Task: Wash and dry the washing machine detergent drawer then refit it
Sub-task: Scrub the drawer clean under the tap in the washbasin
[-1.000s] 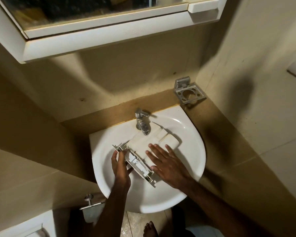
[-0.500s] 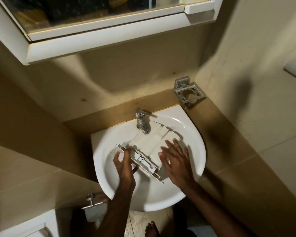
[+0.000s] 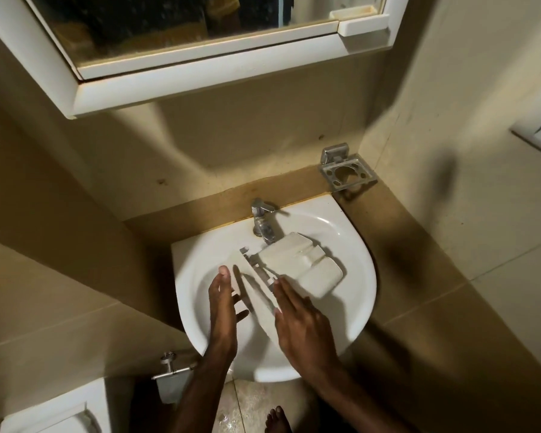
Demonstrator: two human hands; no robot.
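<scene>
Low in the frame's centre, the detergent drawer (image 3: pixel 294 270) lies diagonally in the sink (image 3: pixel 350 307), its front panel between the relaxed left hand (image 3: pixel 224 303) and flat right hand (image 3: pixel 300 320), which touches it.

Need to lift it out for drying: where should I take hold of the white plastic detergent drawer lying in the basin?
Take the white plastic detergent drawer by its long flat front panel, a grip from each side. The panel end points toward you, between the left hand and right hand, both open beside it. The far compartment end sits under the chrome tap in the white ceramic basin, so I'd avoid that end.
</scene>
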